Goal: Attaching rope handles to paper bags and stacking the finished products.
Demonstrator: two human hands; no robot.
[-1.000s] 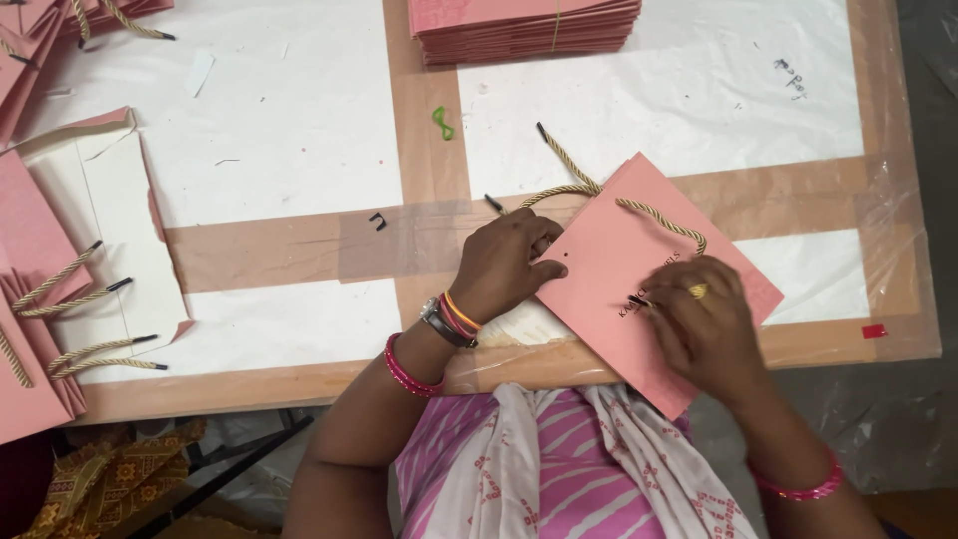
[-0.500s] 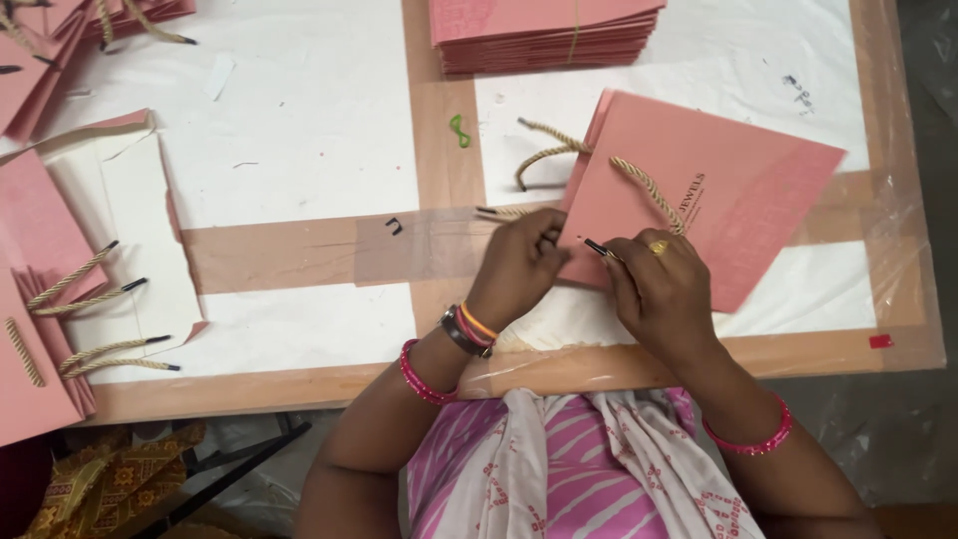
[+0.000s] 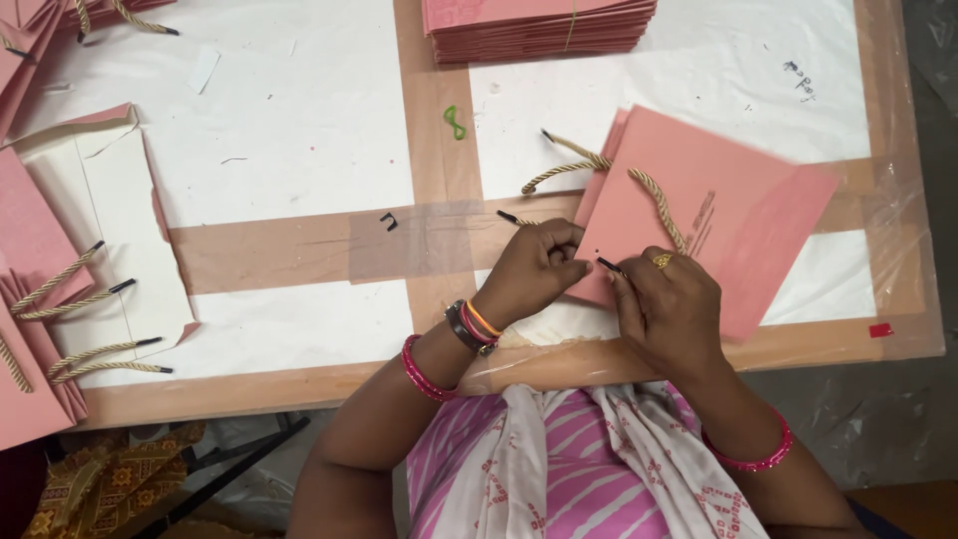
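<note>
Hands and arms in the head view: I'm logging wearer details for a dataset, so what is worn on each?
Both arms are bare, with no sleeves showing. The left hand has a dark band plus orange and pink bangles at the wrist, and a pink beaded bangle further up the forearm. The right hand wears a gold ring, with a pink bangle up its forearm.

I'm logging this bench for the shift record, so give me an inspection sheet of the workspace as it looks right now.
Surface: table covered in white paper with brown tape strips.
Job's things: flat pink paper bag with tan rope handle; black cord tip at the bag's edge.
Clutter: stack of pink bags at top; finished bags at left; green scrap.
Grippers: left hand pinches the bag edge; right hand holds the cord tip.
Cables: nothing seen.
Surroundings: plastic sheeting at right.
</note>
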